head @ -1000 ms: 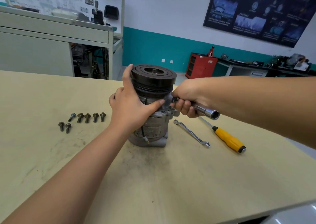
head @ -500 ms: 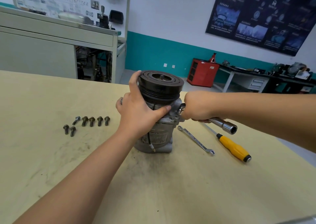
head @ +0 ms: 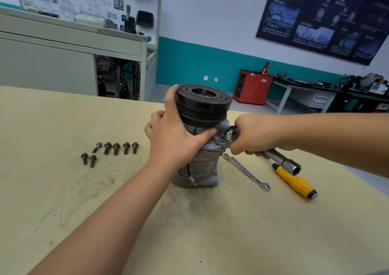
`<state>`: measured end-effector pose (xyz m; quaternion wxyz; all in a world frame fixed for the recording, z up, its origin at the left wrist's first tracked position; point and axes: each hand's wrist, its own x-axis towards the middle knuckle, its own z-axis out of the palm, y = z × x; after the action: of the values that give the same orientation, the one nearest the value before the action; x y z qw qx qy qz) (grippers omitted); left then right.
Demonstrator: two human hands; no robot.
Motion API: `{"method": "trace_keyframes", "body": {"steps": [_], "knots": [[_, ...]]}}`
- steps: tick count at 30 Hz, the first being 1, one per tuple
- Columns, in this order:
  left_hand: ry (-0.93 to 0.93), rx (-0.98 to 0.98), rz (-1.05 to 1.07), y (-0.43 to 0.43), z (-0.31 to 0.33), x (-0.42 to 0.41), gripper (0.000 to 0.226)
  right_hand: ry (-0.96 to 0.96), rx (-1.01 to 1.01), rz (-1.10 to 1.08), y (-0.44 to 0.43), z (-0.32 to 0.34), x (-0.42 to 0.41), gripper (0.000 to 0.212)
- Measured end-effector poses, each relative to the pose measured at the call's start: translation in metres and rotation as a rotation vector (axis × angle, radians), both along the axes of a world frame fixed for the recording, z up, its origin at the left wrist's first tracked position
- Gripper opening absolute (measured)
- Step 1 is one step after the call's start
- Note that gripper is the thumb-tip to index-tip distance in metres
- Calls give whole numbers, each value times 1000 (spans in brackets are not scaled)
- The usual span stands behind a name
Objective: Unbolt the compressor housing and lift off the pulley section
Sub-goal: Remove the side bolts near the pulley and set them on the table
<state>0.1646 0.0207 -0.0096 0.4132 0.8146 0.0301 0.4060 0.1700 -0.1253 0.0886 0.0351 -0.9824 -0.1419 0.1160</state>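
A grey compressor (head: pixel 200 167) stands upright on the wooden table (head: pixel 231 232), with its black pulley section (head: pixel 203 103) on top. My left hand (head: pixel 174 136) grips the compressor just under the pulley, index finger up along the pulley's side and thumb across the housing. My right hand (head: pixel 252 133) holds a chrome socket wrench (head: pixel 282 162) whose head sits against the housing flange on the right. The wrench handle sticks out toward the lower right.
Several loose bolts (head: pixel 114 148) lie in rows to the left of the compressor. A thin ring spanner (head: pixel 246 171) and a yellow-handled screwdriver (head: pixel 294 181) lie to the right. A grey cabinet (head: pixel 63 60) and a red cabinet (head: pixel 252 86) stand beyond the table.
My right hand has swung the wrench handle downward and toward me. My left hand keeps its hold on the compressor.
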Motion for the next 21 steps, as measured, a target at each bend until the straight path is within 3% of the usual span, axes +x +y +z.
{"method": "trace_keyframes", "body": {"steps": [4, 10, 14, 18, 21], "knots": [[36, 27, 29, 1, -1, 0, 107, 55, 40, -76, -1, 0, 1, 14], [60, 14, 1, 3, -3, 0, 114, 27, -148, -53, 7, 9, 3, 15], [81, -2, 11, 5, -4, 2, 114, 130, -24, -120, 7, 14, -1, 16], [73, -11, -3, 5, -4, 1, 109, 259, 242, -237, 0, 22, -1, 16], [70, -5, -2, 5, -4, 1, 108, 325, 303, -259, -2, 34, -5, 4]]}}
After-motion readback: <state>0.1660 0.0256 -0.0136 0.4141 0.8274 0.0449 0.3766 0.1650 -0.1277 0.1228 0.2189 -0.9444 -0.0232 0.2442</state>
